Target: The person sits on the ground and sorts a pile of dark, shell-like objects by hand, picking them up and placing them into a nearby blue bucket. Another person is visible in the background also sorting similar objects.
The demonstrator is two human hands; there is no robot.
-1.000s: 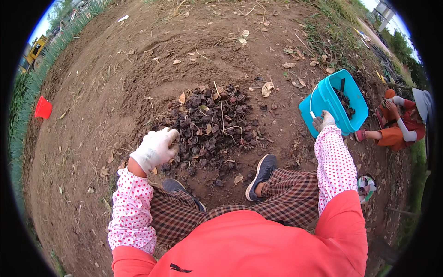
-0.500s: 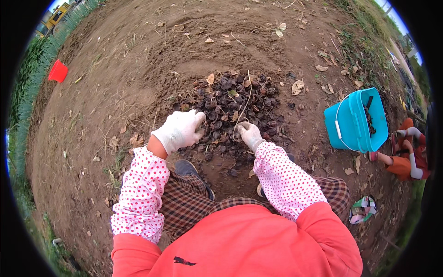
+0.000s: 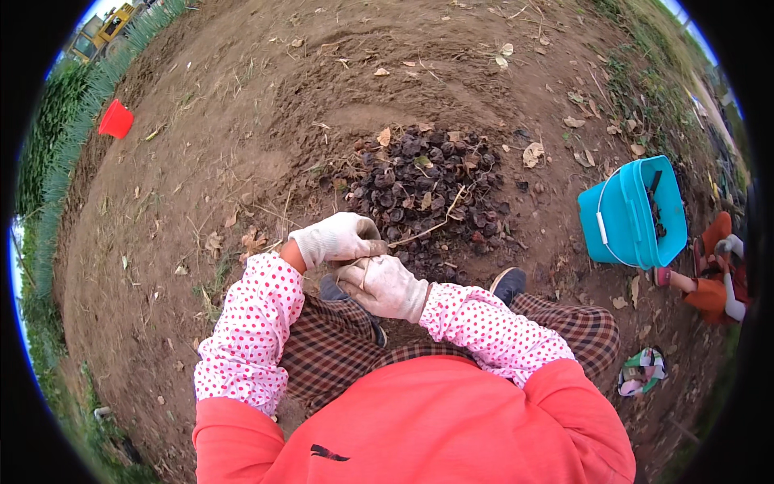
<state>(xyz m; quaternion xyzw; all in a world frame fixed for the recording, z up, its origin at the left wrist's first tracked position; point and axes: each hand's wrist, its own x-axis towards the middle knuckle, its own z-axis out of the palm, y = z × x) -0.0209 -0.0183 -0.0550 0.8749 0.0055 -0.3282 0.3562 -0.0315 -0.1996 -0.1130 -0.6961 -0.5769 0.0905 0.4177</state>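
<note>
In front of me, above my knees, my two gloved hands meet. My left hand (image 3: 337, 239), in a whitish knit glove, has its fingers bent and closed, and what lies in them is hidden. Just below and touching it, my right hand (image 3: 389, 289) is closed in a dirt-stained glove. A thin dry stem (image 3: 431, 229) runs from between the hands, out over the pile; a fine strand also shows across the right fingers. Beyond the hands lies the pile of dark, shrivelled round husks (image 3: 419, 181), with some dry leaves among them.
A turquoise bucket (image 3: 621, 226) with a white-gripped handle stands at right, dark bits inside. Past it sits another person (image 3: 713, 278) in orange. A patterned bag (image 3: 642, 372) lies below. Far left are a red bucket (image 3: 117, 119) and a yellow vehicle (image 3: 105, 31). Dry leaves dot the soil.
My right hand has moved left and nearer to me, against my left hand, drawing the stem along. The stem now slants lower over the pile. My view has shifted slightly.
</note>
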